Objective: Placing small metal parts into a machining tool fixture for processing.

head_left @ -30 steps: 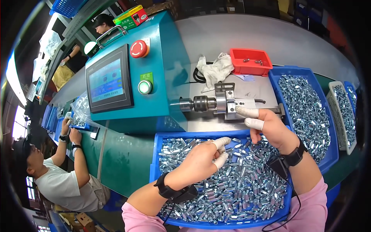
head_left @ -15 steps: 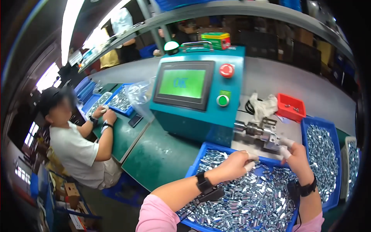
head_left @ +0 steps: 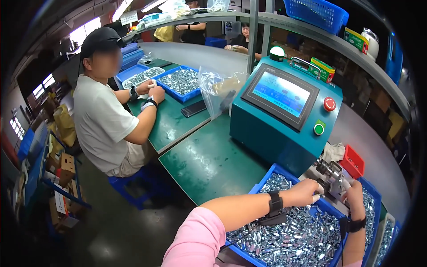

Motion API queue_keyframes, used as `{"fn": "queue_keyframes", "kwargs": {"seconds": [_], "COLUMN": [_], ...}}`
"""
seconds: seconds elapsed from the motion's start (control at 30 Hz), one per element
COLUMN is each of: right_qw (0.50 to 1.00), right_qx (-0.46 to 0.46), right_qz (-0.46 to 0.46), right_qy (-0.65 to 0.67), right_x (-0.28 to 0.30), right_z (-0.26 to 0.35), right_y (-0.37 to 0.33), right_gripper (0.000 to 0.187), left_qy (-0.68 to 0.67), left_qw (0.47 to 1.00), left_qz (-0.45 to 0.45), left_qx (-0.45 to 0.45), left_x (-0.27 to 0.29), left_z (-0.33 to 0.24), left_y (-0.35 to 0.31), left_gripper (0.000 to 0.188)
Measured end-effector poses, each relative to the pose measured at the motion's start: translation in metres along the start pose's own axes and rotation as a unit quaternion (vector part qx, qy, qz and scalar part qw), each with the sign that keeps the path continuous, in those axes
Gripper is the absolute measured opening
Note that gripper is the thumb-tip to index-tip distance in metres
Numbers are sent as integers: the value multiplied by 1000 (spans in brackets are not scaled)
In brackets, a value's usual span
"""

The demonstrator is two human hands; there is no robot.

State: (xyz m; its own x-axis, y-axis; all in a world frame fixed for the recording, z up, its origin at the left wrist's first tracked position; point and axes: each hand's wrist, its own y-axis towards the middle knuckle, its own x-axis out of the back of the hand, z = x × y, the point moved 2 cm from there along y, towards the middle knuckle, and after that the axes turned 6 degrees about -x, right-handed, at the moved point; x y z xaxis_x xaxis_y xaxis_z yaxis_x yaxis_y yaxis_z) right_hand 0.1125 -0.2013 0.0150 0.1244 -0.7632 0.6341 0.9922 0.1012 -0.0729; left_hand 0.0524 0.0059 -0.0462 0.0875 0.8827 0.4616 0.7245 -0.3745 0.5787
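My left hand [head_left: 303, 192] is over the near blue tray [head_left: 262, 187] of small shiny metal cylinders [head_left: 291, 238], at its far edge. Its fingers, with white covers on the tips, are pinched together; anything between them is too small to make out. Beside it, my right hand [head_left: 354, 196] is bent against the metal clamping fixture [head_left: 336, 187] on the machine's side. Those fingers are curled at the fixture, and what they grip is hidden. The teal machine [head_left: 271, 129] has a lit blue-and-white screen [head_left: 282, 93].
A red bin [head_left: 353, 162] and another filled blue tray [head_left: 370, 200] stand right of the fixture. The green bench [head_left: 200, 164] runs left, with a phone [head_left: 194, 109] and plastic bag [head_left: 218, 95]. A seated co-worker [head_left: 104, 120] handles parts near a blue tray [head_left: 180, 84].
The view has swung left, bringing more of the co-worker into sight. The screen has gone from green to blue. My right hand has closed in on the fixture, and my left is nearer to it.
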Motion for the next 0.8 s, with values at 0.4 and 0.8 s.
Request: {"fn": "queue_keyframes", "kwargs": {"seconds": [0.4, 0.8], "right_qw": [892, 809], "right_qx": [-2, -13], "right_qz": [-122, -294], "right_qy": [-436, -509], "right_x": [-10, 108], "right_z": [8, -94], "right_y": [31, 57], "right_gripper": [26, 37], "left_qy": [-32, -41], "left_qw": [999, 999], "left_qz": [1, -24], "left_qx": [36, 18], "left_x": [-6, -1], "left_z": [7, 7], "left_y": [-6, -4], "left_gripper": [20, 18]}}
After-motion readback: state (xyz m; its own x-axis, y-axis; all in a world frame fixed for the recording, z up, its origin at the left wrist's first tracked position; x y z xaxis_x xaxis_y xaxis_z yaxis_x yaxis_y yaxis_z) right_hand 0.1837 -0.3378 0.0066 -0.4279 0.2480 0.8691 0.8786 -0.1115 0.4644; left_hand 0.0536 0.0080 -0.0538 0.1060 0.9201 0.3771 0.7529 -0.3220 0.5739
